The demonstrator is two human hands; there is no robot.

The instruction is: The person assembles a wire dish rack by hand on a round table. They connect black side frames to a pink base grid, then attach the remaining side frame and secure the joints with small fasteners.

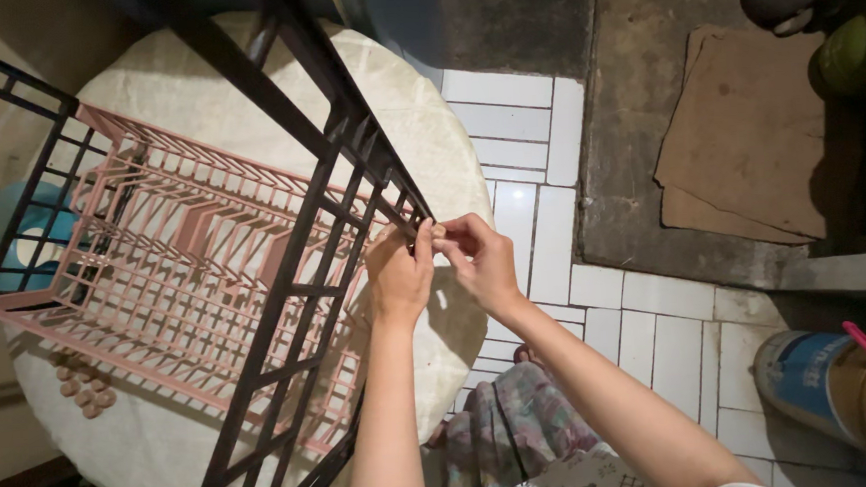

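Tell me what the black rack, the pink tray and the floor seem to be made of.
Black rack: likely moulded plastic, matte, with flat ribbed bars. Pink tray: plastic lattice, dull finish. Floor: glazed white tiles, glossy with a reflection, beside rough grey concrete.

Warm, dim indoor light falls from above onto my hands at the frame's centre, which stay sharp. The white floor tiles (522, 218) show a soft glare at centre. The upper right and lower left corners sink into deep shadow. Straight lines bow toward the edges, wide-angle style.
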